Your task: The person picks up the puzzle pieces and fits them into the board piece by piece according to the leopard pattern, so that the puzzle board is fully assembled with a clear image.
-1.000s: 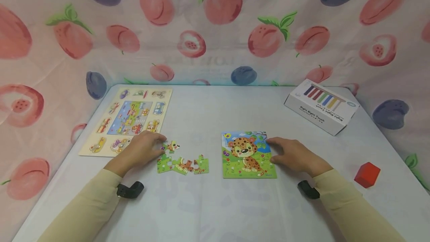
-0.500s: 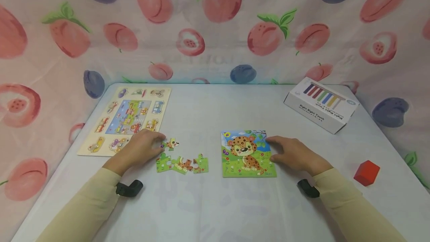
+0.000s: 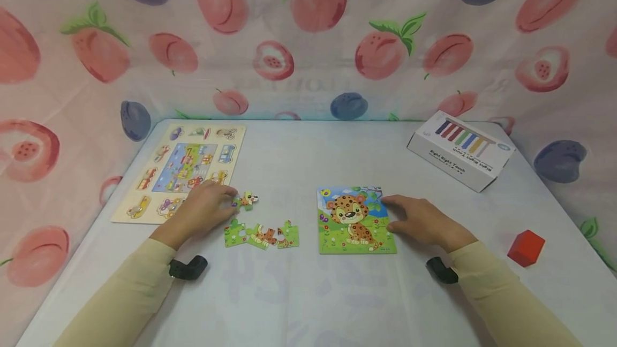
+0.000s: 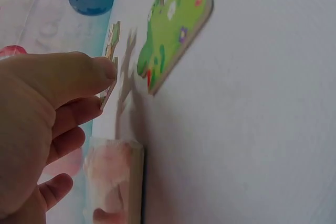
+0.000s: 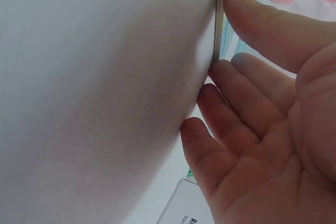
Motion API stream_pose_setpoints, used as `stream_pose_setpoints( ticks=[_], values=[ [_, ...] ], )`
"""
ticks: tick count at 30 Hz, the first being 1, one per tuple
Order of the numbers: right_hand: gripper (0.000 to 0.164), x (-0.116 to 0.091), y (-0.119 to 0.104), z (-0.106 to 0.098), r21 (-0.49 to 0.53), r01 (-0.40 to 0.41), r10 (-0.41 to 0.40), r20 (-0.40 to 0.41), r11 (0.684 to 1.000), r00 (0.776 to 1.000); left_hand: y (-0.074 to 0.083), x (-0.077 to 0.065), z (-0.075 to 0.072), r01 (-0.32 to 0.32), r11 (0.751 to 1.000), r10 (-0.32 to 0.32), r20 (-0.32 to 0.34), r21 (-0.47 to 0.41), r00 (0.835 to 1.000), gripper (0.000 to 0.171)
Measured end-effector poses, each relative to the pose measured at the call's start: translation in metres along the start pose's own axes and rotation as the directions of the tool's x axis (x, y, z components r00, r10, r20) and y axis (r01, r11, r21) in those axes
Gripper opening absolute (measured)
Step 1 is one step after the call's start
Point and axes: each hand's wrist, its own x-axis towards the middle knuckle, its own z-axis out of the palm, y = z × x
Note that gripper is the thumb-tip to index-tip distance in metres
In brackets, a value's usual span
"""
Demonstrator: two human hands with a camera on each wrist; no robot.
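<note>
My left hand (image 3: 204,208) pinches a small jigsaw piece (image 3: 248,200) with a spotted, leopard-like print between thumb and fingertips. In the left wrist view that jigsaw piece (image 4: 112,43) is seen edge-on, raised off the table with its shadow beneath. Just nearer to me lies a row of green and spotted jigsaw pieces (image 3: 236,234), some with small gaps between them. My right hand (image 3: 419,221) rests at the right edge of a square leopard picture puzzle (image 3: 356,221). Its thumb and fingertips touch that edge, fingers extended, as the right wrist view also shows.
A wooden peg board with vehicle pictures (image 3: 144,162) lies at the back left, partly behind my left hand. A white toy box (image 3: 458,154) sits at the back right, and a red block (image 3: 526,248) at the right. Fruit-print cloth (image 3: 308,79) hangs behind the table.
My left hand has raised and slightly turned the pinched jigsaw piece, moving it a little away from the row. The right hand and the leopard puzzle stay put.
</note>
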Motion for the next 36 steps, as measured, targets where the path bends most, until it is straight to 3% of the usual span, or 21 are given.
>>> stream_pose_setpoints(
  ticks=[11, 27, 36],
  values=[
    [0.064, -0.001, -0.001, -0.001, -0.006, 0.009, -0.009, 0.003, 1.0, 1.0, 0.019, 0.007, 0.01, -0.05, 0.998, 0.05, -0.007, -0.023, 0.999, 0.036],
    [0.064, -0.001, -0.002, -0.003, 0.001, 0.011, -0.011, 0.006, 1.0, 1.0, 0.077, 0.025, 0.019, -0.199, 0.98, 0.199, -0.028, -0.012, 0.98, 0.03],
    [0.064, -0.001, -0.002, -0.002, 0.001, 0.008, -0.008, 0.006, 1.0, 1.0, 0.101, 0.032, 0.031, -0.257, 0.966, 0.257, -0.015, 0.012, 0.966, 0.031]
  ],
)
